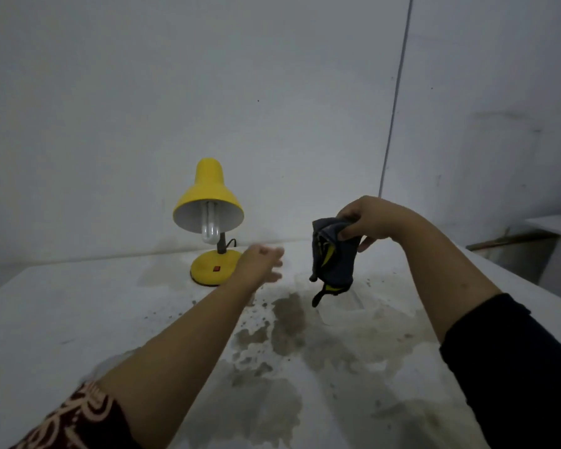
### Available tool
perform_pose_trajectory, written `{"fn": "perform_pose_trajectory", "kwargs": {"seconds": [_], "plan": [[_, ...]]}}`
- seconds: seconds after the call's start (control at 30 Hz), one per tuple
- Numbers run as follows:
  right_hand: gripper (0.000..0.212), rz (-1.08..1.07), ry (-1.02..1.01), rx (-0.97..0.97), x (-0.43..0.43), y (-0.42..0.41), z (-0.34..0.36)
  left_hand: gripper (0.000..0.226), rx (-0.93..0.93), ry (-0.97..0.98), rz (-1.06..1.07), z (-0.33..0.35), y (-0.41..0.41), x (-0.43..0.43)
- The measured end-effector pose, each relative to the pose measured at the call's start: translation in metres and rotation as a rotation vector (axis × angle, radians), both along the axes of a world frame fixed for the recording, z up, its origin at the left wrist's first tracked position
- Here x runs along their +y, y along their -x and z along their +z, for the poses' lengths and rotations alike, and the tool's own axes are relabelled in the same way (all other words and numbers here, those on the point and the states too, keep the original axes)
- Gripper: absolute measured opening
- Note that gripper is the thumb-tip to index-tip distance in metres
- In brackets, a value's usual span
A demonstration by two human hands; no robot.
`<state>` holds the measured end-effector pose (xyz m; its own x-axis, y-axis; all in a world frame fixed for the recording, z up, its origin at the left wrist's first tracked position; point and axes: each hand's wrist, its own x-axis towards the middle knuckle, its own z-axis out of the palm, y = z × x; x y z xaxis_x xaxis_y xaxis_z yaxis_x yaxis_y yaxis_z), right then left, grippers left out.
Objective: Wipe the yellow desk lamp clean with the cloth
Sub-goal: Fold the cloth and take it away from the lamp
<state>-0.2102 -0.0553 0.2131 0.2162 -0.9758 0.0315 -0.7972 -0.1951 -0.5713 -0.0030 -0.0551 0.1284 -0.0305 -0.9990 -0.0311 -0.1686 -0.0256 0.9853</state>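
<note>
The yellow desk lamp [208,202] stands upright at the back of the table, shade facing me with a white bulb inside and a red switch on its round base. My right hand [366,222] holds a dark grey cloth with yellow trim [332,254] in the air, to the right of the lamp; the cloth hangs down above the tabletop. My left hand [261,262] reaches forward, blurred, fingers apart and holding nothing, just right of the lamp's base and left of the cloth.
The white table [78,319] carries dark stains and specks across its middle. A grey wall stands right behind the lamp. A thin cable [395,98] runs down the wall. A pale box-like object [531,251] sits beyond the table's right edge.
</note>
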Motion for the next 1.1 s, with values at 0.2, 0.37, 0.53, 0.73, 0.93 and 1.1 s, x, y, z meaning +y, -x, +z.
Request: {"fn": "perform_pose_trajectory", "kwargs": {"seconds": [0.2,0.37,0.53,0.73,0.93,1.1], "plan": [[0.013,-0.120,0.031,-0.001,-0.049,0.005,-0.027,0.037,-0.311,-0.218,-0.157,-0.055,0.039,-0.016],[0.023,-0.196,0.293,0.032,-0.062,0.000,-0.080,0.023,-0.145,-0.295,-0.118,-0.071,0.055,-0.029],[0.037,-0.135,0.298,-0.038,-0.044,0.013,-0.138,0.009,0.059,-0.328,-0.098,-0.074,0.057,-0.025],[0.035,-0.008,-0.017,0.190,-0.031,0.024,-0.133,0.050,0.232,-0.308,-0.095,-0.077,0.060,-0.022],[0.045,-0.023,0.012,0.223,-0.058,0.001,-0.138,0.051,0.260,-0.313,-0.082,-0.075,0.060,-0.021],[0.060,0.054,-0.235,0.367,-0.077,-0.013,-0.166,0.045,0.336,-0.335,-0.083,-0.079,0.061,-0.022]]}}
